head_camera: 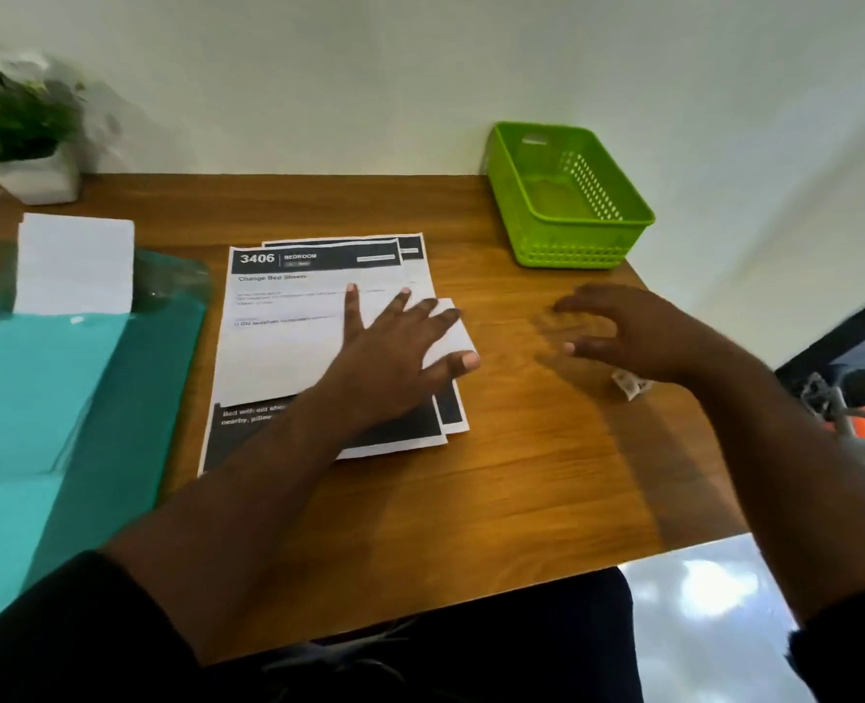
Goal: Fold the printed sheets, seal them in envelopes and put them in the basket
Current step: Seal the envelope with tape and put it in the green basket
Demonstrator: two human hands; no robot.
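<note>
Printed sheets (288, 337): unfolded, pressed by spread left hand (395, 347); right hand (618, 332) held spread, empty, at 3 o'clock; basket (567, 246), 1 o'clock, unfilled.

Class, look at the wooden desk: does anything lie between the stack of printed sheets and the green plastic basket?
Nothing visible does. Bare wooden desk separates the stack of printed sheets from the empty green plastic basket. The right hand hovers beside that path, while the left hand rests on the sheets.
</note>
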